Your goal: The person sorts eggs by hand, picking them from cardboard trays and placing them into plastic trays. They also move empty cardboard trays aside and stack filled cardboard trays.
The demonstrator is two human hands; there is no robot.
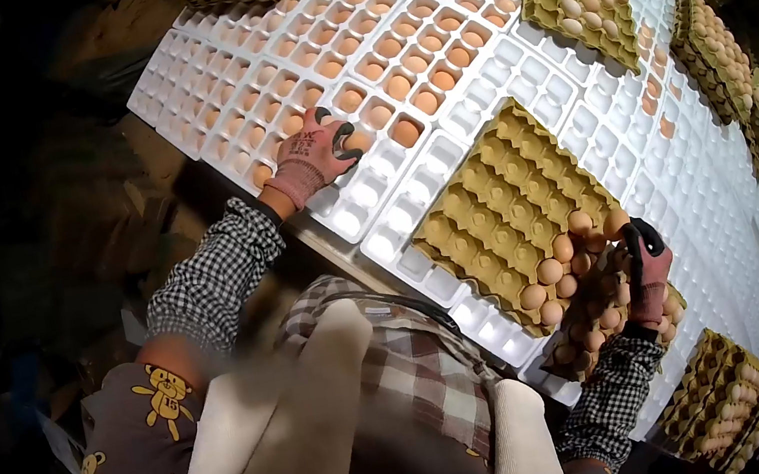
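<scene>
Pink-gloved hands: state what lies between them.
Head view: empty white moulded compartments, then a yellow-brown pulp egg tray, with brown eggs near the right hand.

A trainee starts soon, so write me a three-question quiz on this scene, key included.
1. True or false: the left hand and the right hand both wear gloves.
2. Choose: the left hand is at (A) an egg in a white tray, (B) a bowl, (C) a water tap.
3. Fill in: the sleeves have a black-and-white ____ pattern.

Key: 1. True. 2. A. 3. Checked.
</scene>
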